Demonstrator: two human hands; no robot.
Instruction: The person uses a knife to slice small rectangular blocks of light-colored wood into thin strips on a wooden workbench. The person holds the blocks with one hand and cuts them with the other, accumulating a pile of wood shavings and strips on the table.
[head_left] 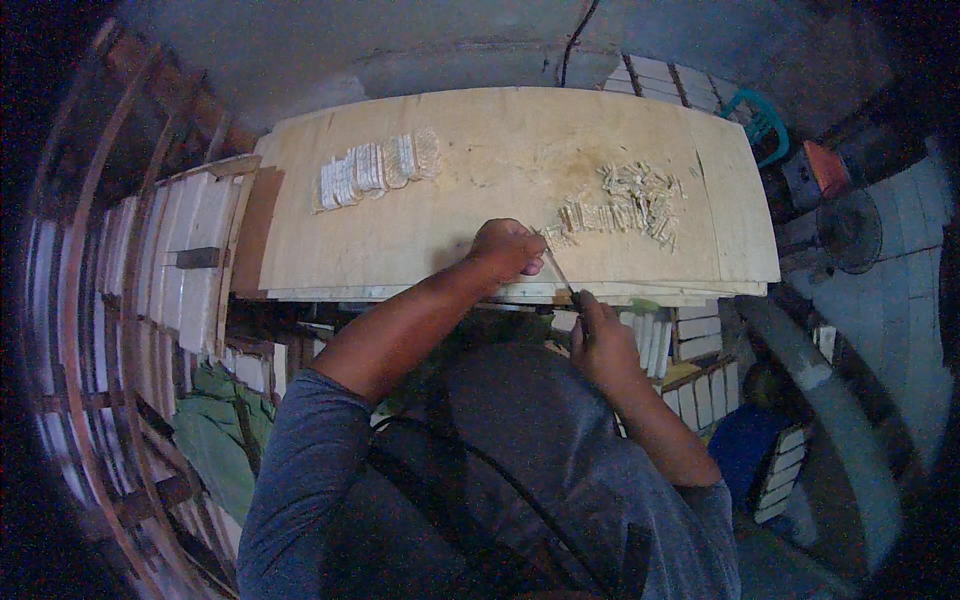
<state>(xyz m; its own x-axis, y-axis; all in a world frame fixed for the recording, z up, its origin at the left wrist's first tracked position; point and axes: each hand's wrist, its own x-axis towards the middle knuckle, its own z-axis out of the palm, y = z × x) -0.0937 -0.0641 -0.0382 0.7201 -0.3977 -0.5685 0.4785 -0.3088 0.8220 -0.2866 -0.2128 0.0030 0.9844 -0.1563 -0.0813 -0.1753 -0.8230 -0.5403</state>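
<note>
Left hand: curled over the board's near part; whether it grips a piece, cannot tell.
Right hand [605, 335]: grasping a thin tool [562, 275], between four and five o'clock from the left hand [508, 246].
Neat row [365, 172]: ten o'clock on the board [725, 235]; probably done.
Loose pile [640, 198]: two o'clock; probably left.

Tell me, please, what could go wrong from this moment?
The thin tool in the right hand reaches close to the curled fingers of the left hand, so a slip might hurt them. The small pale pieces lie loose and jumbled nearby on the board, so a careless sweep of the hand could scatter them.
</note>
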